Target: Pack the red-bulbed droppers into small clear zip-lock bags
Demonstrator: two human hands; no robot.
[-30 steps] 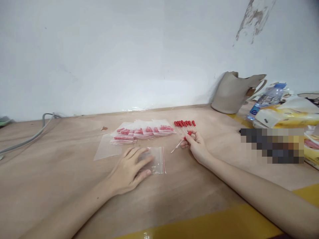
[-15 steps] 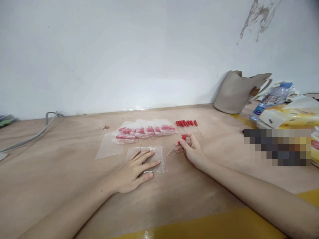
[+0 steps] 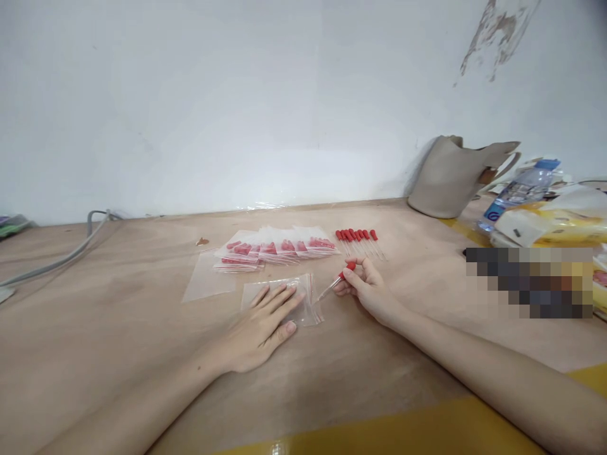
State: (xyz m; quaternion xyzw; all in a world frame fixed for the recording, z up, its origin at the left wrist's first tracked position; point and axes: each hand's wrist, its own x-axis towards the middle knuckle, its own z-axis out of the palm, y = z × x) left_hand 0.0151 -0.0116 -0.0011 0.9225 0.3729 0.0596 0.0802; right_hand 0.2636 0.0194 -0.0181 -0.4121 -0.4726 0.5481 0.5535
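My left hand [image 3: 258,332] lies flat with fingers spread over a clear zip bag [image 3: 307,315] on the table, its red-lined mouth facing right. Pinched in my right hand [image 3: 370,291] is a dropper [image 3: 349,270] with a red bulb and a clear tube. The tube slants down to the left, its tip beside the bag's mouth; whether it touches the plastic I cannot tell. Several more red-bulbed droppers [image 3: 356,236] lie in a row beyond my right hand. Behind the left hand, overlapping zip bags [image 3: 279,245] with red bulbs inside lie spread out.
A flat translucent sheet or bag [image 3: 206,281] lies left of the filled bags. At the right are a grey-beige bag [image 3: 439,180], a tilted plastic bottle [image 3: 521,189] and yellow-white packages [image 3: 545,224]. A grey cable [image 3: 71,256] runs along the left, and a wall [image 3: 237,114] rises behind.
The bag's mouth edge has shifted slightly and now looks wrinkled, with its red lines parted. My left fingers have slid a little to the right. The dropper remains in my right hand.
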